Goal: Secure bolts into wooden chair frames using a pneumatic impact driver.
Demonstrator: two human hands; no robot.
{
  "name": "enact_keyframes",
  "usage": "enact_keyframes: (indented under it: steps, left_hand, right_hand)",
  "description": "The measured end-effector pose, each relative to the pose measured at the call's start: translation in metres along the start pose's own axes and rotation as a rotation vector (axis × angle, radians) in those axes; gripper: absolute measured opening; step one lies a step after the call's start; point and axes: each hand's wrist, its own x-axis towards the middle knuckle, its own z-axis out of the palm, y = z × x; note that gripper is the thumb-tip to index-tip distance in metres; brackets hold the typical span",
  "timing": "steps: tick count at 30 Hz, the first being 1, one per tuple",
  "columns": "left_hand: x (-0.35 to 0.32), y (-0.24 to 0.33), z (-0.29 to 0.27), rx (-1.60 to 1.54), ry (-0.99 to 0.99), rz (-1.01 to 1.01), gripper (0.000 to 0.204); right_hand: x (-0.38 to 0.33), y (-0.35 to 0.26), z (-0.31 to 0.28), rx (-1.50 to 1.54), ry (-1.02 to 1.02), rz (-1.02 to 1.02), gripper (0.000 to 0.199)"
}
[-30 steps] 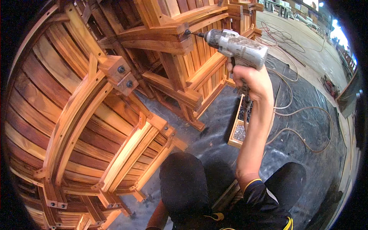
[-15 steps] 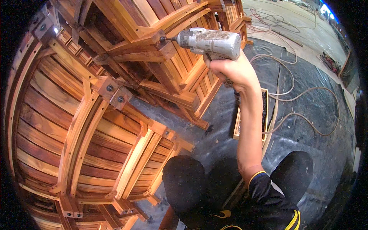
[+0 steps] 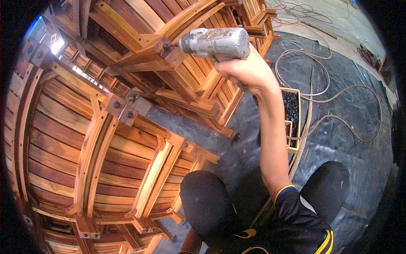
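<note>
One hand working: my right hand (image 3: 247, 70) wrapped tight on the grey, dusty power driver (image 3: 213, 42), bit on the slatted wooden chair frame (image 3: 146, 55) ahead. Screw looks partly driven. Left hand unseen.

The power drill (image 3: 215, 42) was dull silver-grey, smudged with grime, with a dark tip. The slatted wooden furniture (image 3: 97, 139) showed stripes of warm orange, honey and deep reddish brown, with dark bolt heads on its brackets. The floor (image 3: 338, 135) was mottled dark grey, crossed by pale beige hoses (image 3: 325, 91). A light wooden tray (image 3: 291, 118) held black pieces. The sleeve (image 3: 296, 207) was black, edged yellow.
</note>
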Motion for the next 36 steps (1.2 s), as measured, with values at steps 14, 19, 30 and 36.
enact_keyframes:
  steps: [14,19,30,36]
  left_hand:
    - [0.011,0.008,0.047,-0.056,0.112,0.047,0.024]
    - [0.015,0.024,0.058,-0.092,0.172,0.095,0.024]
    - [0.04,0.031,0.057,-0.055,0.364,0.234,0.03]
    - [0.044,0.072,0.054,-0.039,0.457,0.427,0.033]
  right_hand:
    - [0.014,0.023,0.008,0.011,0.109,-0.016,0.032]
    - [0.014,0.026,0.008,0.025,0.07,-0.019,0.03]
    - [0.006,0.013,0.001,0.019,0.046,-0.038,0.029]
    - [-0.012,0.033,0.003,0.195,0.131,-0.083,0.034]
